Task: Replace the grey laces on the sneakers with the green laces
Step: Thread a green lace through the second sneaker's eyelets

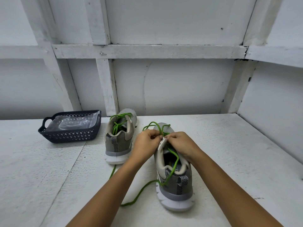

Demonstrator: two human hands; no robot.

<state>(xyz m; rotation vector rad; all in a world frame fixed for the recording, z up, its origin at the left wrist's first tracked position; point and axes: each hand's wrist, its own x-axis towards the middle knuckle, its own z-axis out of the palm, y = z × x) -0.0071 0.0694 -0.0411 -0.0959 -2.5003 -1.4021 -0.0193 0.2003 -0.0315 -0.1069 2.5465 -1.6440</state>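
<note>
Two grey sneakers stand heel-toward-me on the white table. The left sneaker (118, 140) has a green lace (120, 119) threaded through it and bunched in its opening. Over the tongue of the right sneaker (174, 181) my left hand (146, 145) and my right hand (179, 144) meet, both pinching the second green lace (172, 171). One end of that lace loops above the toe. The other runs through the shoe opening, over the heel's left side and across the table toward me. No grey laces are in view.
A dark blue plastic basket (68, 136) with clear plastic inside sits at the back left of the table (49, 169). White wooden wall panels rise behind and on the right. A green lace end (112, 172) trails from behind the left sneaker's heel.
</note>
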